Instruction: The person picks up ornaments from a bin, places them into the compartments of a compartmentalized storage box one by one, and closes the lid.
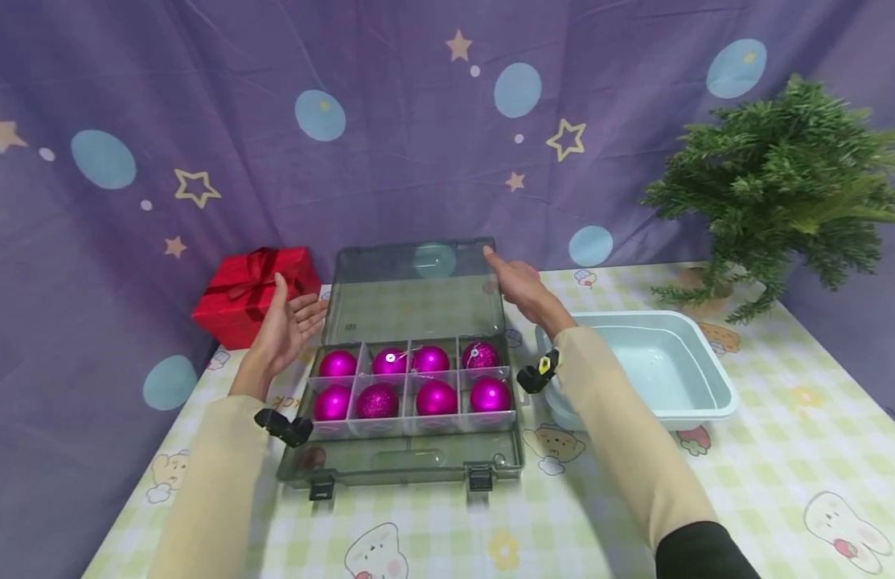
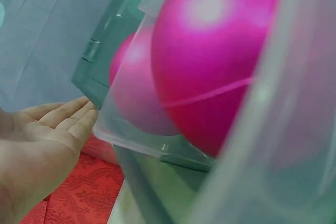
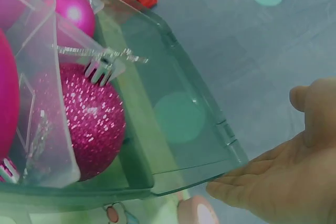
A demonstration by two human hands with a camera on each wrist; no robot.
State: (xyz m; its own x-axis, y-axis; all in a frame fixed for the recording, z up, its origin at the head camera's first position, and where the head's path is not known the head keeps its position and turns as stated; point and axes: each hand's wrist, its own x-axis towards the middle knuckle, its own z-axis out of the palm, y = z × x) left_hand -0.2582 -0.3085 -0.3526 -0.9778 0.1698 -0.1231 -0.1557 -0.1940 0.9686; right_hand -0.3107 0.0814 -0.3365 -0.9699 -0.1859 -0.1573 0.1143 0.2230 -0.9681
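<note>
A translucent grey-green storage case (image 1: 411, 474) stands on the table with its hinged lid (image 1: 418, 301) raised toward the back. Inside, a clear divided insert holds several magenta Christmas baubles (image 1: 437, 398), some smooth, others glittery like the one (image 3: 97, 124) in the right wrist view. My left hand (image 1: 284, 326) is at the lid's left side, palm turned inward, fingers extended and thumb up. On the opposite side, my right hand (image 1: 523, 289) has straight fingers at the lid's edge, its thumb by the upper corner. Neither hand grips anything.
Behind my left hand sits a red gift box (image 1: 230, 281) with a dark red ribbon. A pale blue basin (image 1: 696, 406) is under and beside my right forearm. At the back right stands a small artificial Christmas tree (image 1: 794, 177). A purple curtain (image 1: 418, 161) hangs behind the table.
</note>
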